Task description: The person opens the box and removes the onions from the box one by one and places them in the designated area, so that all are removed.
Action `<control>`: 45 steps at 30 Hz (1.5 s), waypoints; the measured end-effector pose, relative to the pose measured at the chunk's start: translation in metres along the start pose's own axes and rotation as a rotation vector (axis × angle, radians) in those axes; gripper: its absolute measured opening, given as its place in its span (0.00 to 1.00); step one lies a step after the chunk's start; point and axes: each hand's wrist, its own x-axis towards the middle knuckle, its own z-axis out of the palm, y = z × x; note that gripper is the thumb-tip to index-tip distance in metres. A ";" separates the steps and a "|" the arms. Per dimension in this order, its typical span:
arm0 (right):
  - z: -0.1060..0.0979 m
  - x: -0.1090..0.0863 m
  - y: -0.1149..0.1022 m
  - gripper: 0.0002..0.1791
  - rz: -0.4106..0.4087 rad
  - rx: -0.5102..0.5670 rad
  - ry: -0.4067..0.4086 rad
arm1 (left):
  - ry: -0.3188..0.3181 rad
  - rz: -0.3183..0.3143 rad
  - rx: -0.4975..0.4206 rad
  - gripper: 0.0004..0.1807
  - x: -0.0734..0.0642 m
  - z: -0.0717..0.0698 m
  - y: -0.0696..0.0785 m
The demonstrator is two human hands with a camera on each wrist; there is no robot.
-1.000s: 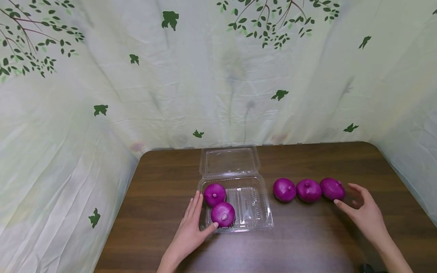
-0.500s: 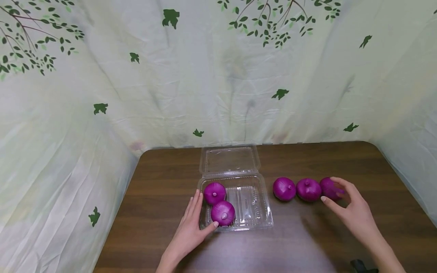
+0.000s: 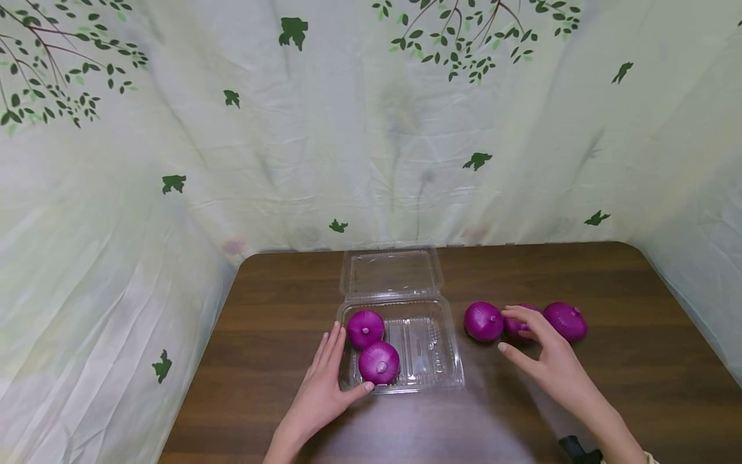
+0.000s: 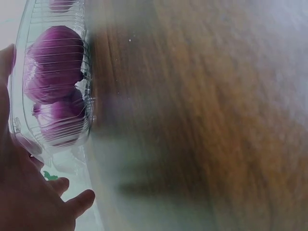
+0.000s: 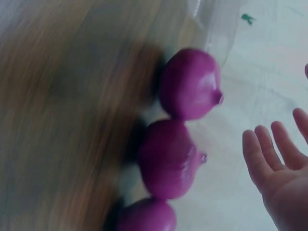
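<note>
3 purple onions (image 3: 484, 321) touch in a row at 3 o'clock of the clear box (image 3: 417, 348); 2 boxed onions (image 3: 379, 363) sit inside it, against each other, toward 9 o'clock. The right hand (image 3: 551, 367) hovers over the middle onion (image 5: 167, 159), thumb and fingers parted, gripping nothing. To take it well, I would straddle it from 12 and 6 o'clock, since its neighbours crowd 3 and 9, then lift straight up; that glossy skin may slip. The left hand (image 3: 324, 399) lies with straight fingers along the box's 9 o'clock rim, thumb tip at the near edge, a brace that should steady so light a box.

Mind the box's raised 3 o'clock wall. The lid (image 3: 391, 272) lies folded back at 12 o'clock, near the far edge of the table (image 3: 278, 335). Open room is widest at 6 o'clock, between the hands, and over the box's 3 o'clock half.
</note>
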 end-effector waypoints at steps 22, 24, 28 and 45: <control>0.069 0.008 -0.036 0.28 0.018 0.171 -0.178 | -0.030 0.025 -0.007 0.62 0.004 -0.007 -0.004; 0.077 0.008 -0.039 0.28 0.027 0.194 -0.198 | -0.032 0.025 -0.010 0.62 0.004 -0.007 -0.003; 0.090 0.009 -0.045 0.29 0.054 0.240 -0.224 | -0.032 0.030 -0.015 0.62 0.003 -0.007 -0.003; 0.135 0.021 -0.057 0.24 0.136 0.388 -0.278 | -0.042 0.010 -0.014 0.62 0.004 -0.005 -0.005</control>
